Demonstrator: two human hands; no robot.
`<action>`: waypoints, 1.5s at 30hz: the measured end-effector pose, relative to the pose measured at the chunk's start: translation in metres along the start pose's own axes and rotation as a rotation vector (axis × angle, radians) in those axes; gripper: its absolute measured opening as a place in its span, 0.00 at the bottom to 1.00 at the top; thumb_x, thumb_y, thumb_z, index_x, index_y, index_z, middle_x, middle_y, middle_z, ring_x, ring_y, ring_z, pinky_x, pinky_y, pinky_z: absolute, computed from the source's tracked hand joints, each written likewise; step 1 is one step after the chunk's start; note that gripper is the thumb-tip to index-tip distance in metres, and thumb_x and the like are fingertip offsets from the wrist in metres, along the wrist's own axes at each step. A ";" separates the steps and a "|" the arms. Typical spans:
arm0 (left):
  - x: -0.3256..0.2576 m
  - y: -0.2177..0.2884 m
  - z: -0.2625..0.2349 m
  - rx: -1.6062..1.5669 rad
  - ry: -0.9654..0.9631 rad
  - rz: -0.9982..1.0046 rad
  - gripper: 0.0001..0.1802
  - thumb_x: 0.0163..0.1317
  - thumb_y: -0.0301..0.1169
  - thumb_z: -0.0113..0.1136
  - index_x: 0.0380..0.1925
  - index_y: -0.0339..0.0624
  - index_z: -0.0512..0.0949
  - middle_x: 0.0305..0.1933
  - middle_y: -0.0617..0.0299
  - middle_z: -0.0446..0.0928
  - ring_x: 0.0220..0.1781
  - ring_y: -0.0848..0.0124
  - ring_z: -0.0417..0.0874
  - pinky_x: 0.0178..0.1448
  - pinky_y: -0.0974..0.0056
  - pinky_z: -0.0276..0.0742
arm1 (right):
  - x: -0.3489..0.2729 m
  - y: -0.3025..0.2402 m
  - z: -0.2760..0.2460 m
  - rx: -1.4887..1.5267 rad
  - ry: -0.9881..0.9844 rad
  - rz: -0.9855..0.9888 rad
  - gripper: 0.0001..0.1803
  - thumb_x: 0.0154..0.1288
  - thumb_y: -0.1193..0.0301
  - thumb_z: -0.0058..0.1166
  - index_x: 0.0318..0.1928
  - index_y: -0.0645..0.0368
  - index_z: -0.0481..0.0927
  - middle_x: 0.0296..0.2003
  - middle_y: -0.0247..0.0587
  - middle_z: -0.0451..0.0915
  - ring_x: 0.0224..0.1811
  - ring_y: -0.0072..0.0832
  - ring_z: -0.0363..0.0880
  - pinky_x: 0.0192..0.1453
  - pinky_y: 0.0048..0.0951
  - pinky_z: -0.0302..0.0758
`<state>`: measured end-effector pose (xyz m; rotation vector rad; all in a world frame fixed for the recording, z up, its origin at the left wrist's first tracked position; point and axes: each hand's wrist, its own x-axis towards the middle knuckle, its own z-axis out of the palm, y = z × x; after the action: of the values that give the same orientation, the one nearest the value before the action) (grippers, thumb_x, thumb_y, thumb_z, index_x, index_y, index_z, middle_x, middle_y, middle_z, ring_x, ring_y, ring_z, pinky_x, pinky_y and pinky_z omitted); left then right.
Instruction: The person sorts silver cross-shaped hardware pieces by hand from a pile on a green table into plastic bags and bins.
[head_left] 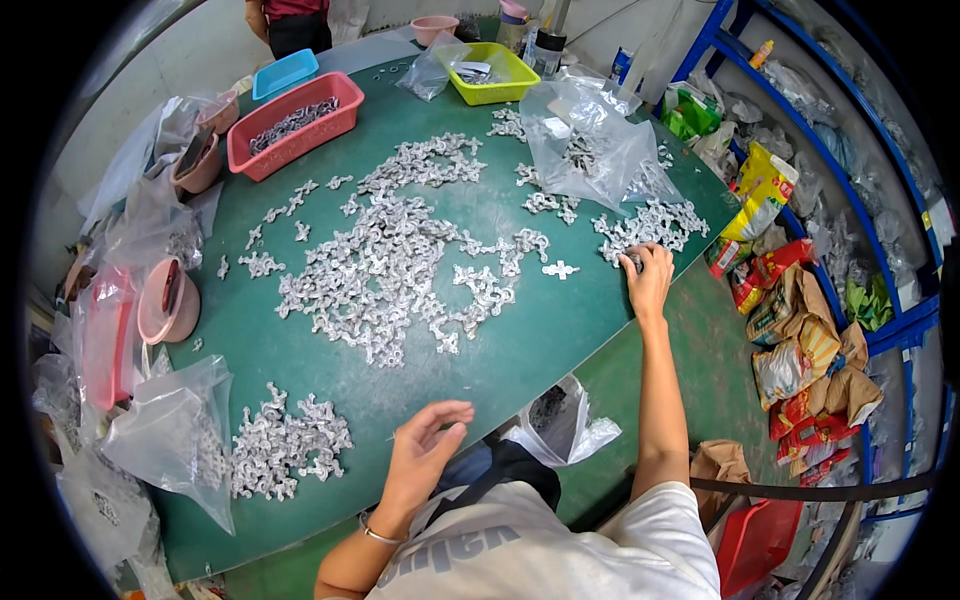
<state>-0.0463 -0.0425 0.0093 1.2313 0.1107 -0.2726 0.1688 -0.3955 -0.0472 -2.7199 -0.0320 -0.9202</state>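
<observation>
Nearest to us, at about 6 o'clock of the picture, our left hand (425, 445) rests over the near edge of the green table (560, 340). Its fingers are spread loosely and the palm holds nothing; it seems to wait there at the edge, free to receive or sort. Just to its left, at 7 o'clock, lies a small heap of metal pieces (290, 445), silver-grey, shiny, with short lobes like little wings or crosses, next to a clear plastic bag (175, 435) that is soft and wrinkled.

Farther out, at 3 o'clock, our right arm is stretched long and the right hand (648, 280) lies on the near end of another cluster of the same pieces (650, 225). The fingers are curled narrow upon some pieces, as for raking or gripping them; whether a piece is truly held we cannot tell.

In the middle of the table the big spread pile (385, 270) lies flat and thin, probably so that single pieces are easy to see and pick. One cross-shaped piece (560, 269) lies alone.

Far away, at 11 o'clock, a red plastic basket (295, 122) keeps more pieces together; at 12 o'clock stands a yellow-green basket (490, 72), and near it a large transparent bag (580, 145), partly filled.
</observation>
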 end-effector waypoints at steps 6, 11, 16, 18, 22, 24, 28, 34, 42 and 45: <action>-0.001 -0.003 -0.002 0.002 0.021 -0.012 0.14 0.61 0.21 0.53 0.47 0.33 0.73 0.47 0.58 0.75 0.51 0.71 0.74 0.56 0.68 0.69 | 0.005 -0.031 0.001 0.031 -0.065 -0.204 0.22 0.53 0.65 0.60 0.49 0.55 0.75 0.52 0.45 0.69 0.57 0.43 0.64 0.58 0.41 0.61; -0.001 -0.002 0.003 0.016 0.012 -0.018 0.13 0.61 0.21 0.53 0.47 0.32 0.73 0.46 0.57 0.75 0.51 0.71 0.75 0.56 0.68 0.69 | 0.027 -0.017 0.022 -0.121 -0.170 -0.347 0.19 0.60 0.60 0.51 0.52 0.45 0.75 0.55 0.41 0.69 0.60 0.41 0.62 0.62 0.46 0.57; -0.002 0.000 0.004 0.035 0.038 0.000 0.13 0.61 0.21 0.53 0.46 0.32 0.73 0.46 0.57 0.75 0.51 0.70 0.75 0.55 0.67 0.70 | 0.035 -0.006 0.035 -0.116 -0.158 -0.338 0.16 0.59 0.59 0.51 0.47 0.48 0.78 0.52 0.41 0.72 0.59 0.38 0.63 0.62 0.47 0.56; -0.002 -0.002 0.003 0.031 0.035 -0.001 0.13 0.61 0.21 0.53 0.46 0.32 0.73 0.46 0.57 0.75 0.51 0.70 0.75 0.55 0.67 0.71 | 0.038 -0.001 0.038 -0.116 -0.144 -0.322 0.16 0.59 0.59 0.52 0.46 0.49 0.78 0.51 0.41 0.72 0.58 0.37 0.64 0.62 0.47 0.56; -0.003 0.001 0.004 0.041 0.045 -0.006 0.12 0.61 0.21 0.53 0.46 0.31 0.73 0.46 0.56 0.75 0.51 0.70 0.75 0.54 0.67 0.71 | 0.047 0.007 0.039 -0.128 -0.134 -0.312 0.17 0.58 0.59 0.52 0.46 0.50 0.78 0.49 0.42 0.72 0.56 0.36 0.66 0.62 0.45 0.57; -0.004 0.000 0.003 0.036 0.053 0.011 0.12 0.61 0.21 0.53 0.46 0.31 0.73 0.46 0.56 0.76 0.51 0.70 0.75 0.54 0.67 0.72 | 0.050 0.010 0.038 -0.115 -0.130 -0.328 0.17 0.58 0.60 0.53 0.46 0.50 0.78 0.48 0.42 0.73 0.55 0.37 0.66 0.61 0.44 0.58; -0.004 -0.002 0.001 0.032 0.054 0.018 0.12 0.61 0.21 0.53 0.46 0.31 0.73 0.45 0.56 0.76 0.50 0.70 0.76 0.54 0.67 0.72 | 0.057 0.024 0.034 -0.080 -0.148 -0.309 0.16 0.57 0.61 0.54 0.45 0.51 0.79 0.46 0.44 0.72 0.53 0.37 0.67 0.59 0.41 0.60; -0.005 -0.003 -0.001 0.031 0.054 0.033 0.13 0.61 0.21 0.53 0.46 0.31 0.73 0.44 0.56 0.77 0.49 0.71 0.76 0.54 0.68 0.71 | 0.066 0.034 0.035 -0.071 -0.124 -0.321 0.15 0.56 0.62 0.55 0.44 0.51 0.79 0.46 0.44 0.72 0.53 0.39 0.67 0.58 0.38 0.61; -0.008 -0.004 -0.001 0.025 0.069 0.015 0.13 0.61 0.21 0.53 0.46 0.32 0.73 0.44 0.57 0.77 0.48 0.71 0.76 0.54 0.69 0.70 | 0.074 0.052 0.041 -0.036 -0.094 -0.320 0.15 0.55 0.63 0.56 0.43 0.53 0.79 0.47 0.46 0.72 0.54 0.41 0.66 0.58 0.40 0.62; -0.007 -0.004 0.001 0.031 0.064 0.016 0.13 0.60 0.21 0.54 0.46 0.32 0.73 0.45 0.57 0.77 0.48 0.72 0.76 0.54 0.69 0.70 | 0.076 0.054 0.041 -0.027 -0.115 -0.304 0.15 0.55 0.63 0.56 0.43 0.53 0.79 0.48 0.46 0.71 0.54 0.41 0.66 0.58 0.40 0.62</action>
<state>-0.0539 -0.0438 0.0075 1.2719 0.1524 -0.2218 0.2594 -0.4415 -0.0466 -2.8386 -0.4707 -0.8423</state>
